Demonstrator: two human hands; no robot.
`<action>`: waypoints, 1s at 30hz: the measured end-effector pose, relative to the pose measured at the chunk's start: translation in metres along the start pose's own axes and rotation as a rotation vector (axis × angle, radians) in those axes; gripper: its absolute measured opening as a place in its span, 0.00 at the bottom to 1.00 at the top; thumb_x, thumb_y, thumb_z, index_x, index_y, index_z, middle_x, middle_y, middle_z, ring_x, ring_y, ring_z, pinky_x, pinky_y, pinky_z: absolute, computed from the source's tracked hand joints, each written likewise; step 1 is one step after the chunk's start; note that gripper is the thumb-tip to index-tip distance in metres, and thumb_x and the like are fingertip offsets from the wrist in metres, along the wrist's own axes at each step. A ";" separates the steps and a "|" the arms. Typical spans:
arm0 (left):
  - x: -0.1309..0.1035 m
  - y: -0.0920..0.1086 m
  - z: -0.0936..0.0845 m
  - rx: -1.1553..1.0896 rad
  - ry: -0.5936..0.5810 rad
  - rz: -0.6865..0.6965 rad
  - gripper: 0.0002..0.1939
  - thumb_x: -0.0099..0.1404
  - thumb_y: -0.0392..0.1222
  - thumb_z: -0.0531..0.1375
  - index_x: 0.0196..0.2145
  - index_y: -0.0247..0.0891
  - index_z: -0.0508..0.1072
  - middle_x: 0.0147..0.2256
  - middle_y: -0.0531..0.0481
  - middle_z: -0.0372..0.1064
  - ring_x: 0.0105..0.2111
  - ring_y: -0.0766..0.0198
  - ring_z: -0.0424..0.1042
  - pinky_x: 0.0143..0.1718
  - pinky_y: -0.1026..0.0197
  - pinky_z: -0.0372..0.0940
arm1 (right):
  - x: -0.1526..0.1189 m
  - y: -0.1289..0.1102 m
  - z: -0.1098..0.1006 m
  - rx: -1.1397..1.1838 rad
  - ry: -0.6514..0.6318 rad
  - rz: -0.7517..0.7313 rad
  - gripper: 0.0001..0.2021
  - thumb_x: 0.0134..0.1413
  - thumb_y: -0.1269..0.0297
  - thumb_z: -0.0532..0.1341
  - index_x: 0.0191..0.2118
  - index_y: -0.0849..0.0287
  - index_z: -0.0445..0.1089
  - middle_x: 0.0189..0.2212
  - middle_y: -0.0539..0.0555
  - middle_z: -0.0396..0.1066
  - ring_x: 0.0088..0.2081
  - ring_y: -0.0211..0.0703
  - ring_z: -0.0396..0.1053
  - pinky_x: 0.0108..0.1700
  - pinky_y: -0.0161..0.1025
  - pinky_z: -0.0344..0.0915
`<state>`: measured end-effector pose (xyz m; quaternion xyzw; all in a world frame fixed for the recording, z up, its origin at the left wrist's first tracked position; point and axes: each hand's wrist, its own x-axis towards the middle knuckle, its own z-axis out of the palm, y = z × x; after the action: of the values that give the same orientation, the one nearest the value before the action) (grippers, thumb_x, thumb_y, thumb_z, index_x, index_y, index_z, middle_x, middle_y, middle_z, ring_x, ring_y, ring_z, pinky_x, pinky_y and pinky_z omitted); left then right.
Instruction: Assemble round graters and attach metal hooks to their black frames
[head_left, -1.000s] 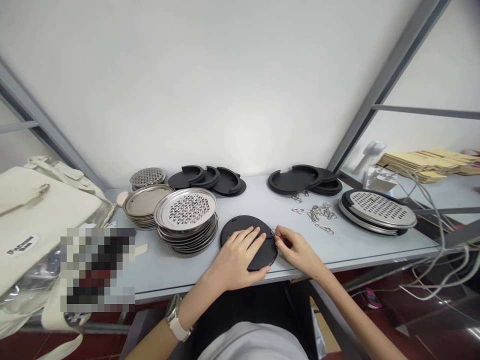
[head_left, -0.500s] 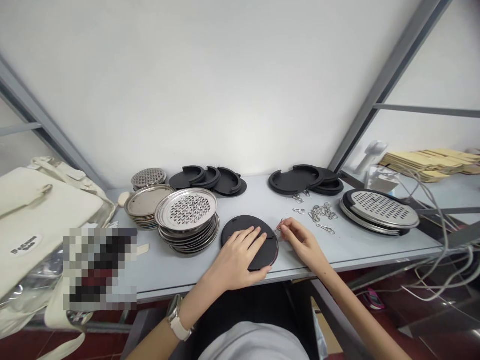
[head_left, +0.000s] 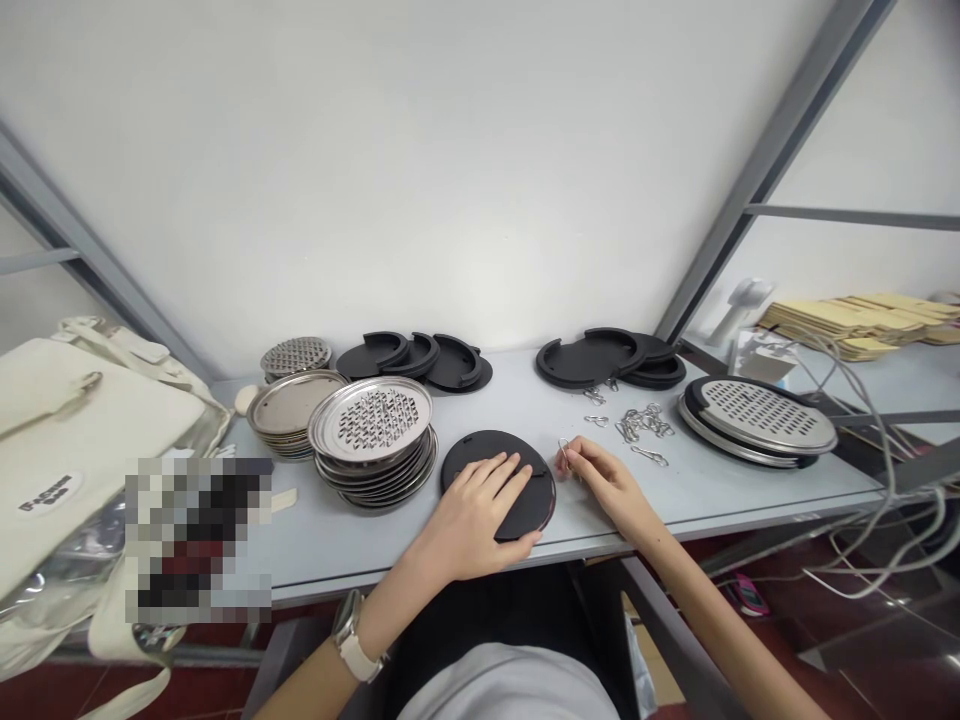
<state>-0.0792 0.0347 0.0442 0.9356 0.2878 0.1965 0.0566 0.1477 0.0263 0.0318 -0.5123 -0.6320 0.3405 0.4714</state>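
Note:
Flat across a round black disc [head_left: 480,448] lies my left hand [head_left: 487,500], its fingers stretched out and its thumb at the disc's near right edge. Just right of the disc, my right hand [head_left: 596,475] pinches a small bent wire clip [head_left: 563,447] between thumb and fingertips. The clip's loop sticks up past the fingers; its lower part is hidden. Beyond that hand, a loose pile of similar wire clips [head_left: 645,424] lies on the table, with one single clip [head_left: 649,456] nearer to me.
Left of the disc stand stacked metal grater plates [head_left: 375,470] and plain metal discs [head_left: 281,410]. Black holders with raised rims [head_left: 585,362] lie along the wall. Assembled graters [head_left: 761,420] sit at the right, near white cables [head_left: 885,480]. A cream bag [head_left: 97,420] is far left.
My right hand has shifted slightly and turned the wire clip, so its loop now stands more upright. My left hand stays on the black disc.

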 end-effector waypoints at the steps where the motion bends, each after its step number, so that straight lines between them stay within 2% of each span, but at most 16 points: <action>1: 0.000 0.000 0.000 0.003 -0.003 -0.001 0.34 0.64 0.53 0.55 0.63 0.34 0.55 0.62 0.39 0.52 0.62 0.51 0.52 0.60 0.49 0.52 | 0.000 0.001 0.001 0.008 -0.016 0.002 0.15 0.64 0.54 0.50 0.29 0.56 0.60 0.27 0.50 0.66 0.32 0.40 0.65 0.39 0.37 0.62; 4: 0.000 0.000 0.000 0.005 -0.005 -0.001 0.34 0.64 0.53 0.55 0.63 0.34 0.56 0.62 0.39 0.52 0.62 0.51 0.52 0.60 0.49 0.52 | -0.002 0.003 0.004 0.012 -0.063 0.012 0.15 0.65 0.53 0.48 0.31 0.56 0.59 0.26 0.49 0.65 0.28 0.39 0.63 0.35 0.36 0.62; 8: 0.000 0.000 0.001 0.001 0.008 0.007 0.34 0.64 0.54 0.55 0.63 0.34 0.55 0.62 0.39 0.53 0.62 0.51 0.53 0.60 0.48 0.52 | -0.003 0.005 0.007 -0.075 -0.084 -0.009 0.13 0.65 0.54 0.49 0.32 0.56 0.58 0.22 0.45 0.58 0.25 0.36 0.57 0.30 0.34 0.57; 15: 0.000 0.000 0.002 -0.002 0.021 0.004 0.34 0.64 0.54 0.55 0.63 0.34 0.55 0.62 0.39 0.53 0.62 0.51 0.53 0.61 0.49 0.52 | -0.004 0.003 0.013 -0.305 -0.067 -0.046 0.16 0.65 0.56 0.49 0.26 0.56 0.53 0.20 0.44 0.50 0.23 0.35 0.50 0.27 0.33 0.50; 21: 0.000 0.001 0.001 -0.002 0.022 0.005 0.34 0.65 0.53 0.55 0.63 0.34 0.55 0.62 0.39 0.53 0.62 0.51 0.53 0.61 0.49 0.52 | -0.004 0.003 0.017 -0.406 -0.011 -0.040 0.16 0.65 0.57 0.48 0.26 0.56 0.51 0.18 0.44 0.50 0.21 0.35 0.51 0.26 0.33 0.50; 30: 0.000 0.000 0.002 0.002 0.025 0.010 0.34 0.65 0.54 0.55 0.63 0.34 0.55 0.62 0.39 0.53 0.62 0.51 0.53 0.60 0.49 0.52 | -0.004 0.003 0.016 -0.486 -0.075 -0.081 0.14 0.65 0.59 0.45 0.27 0.55 0.51 0.19 0.45 0.55 0.21 0.37 0.56 0.28 0.35 0.51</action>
<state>-0.0790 0.0349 0.0425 0.9346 0.2840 0.2080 0.0509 0.1340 0.0238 0.0227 -0.5717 -0.7326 0.1781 0.3236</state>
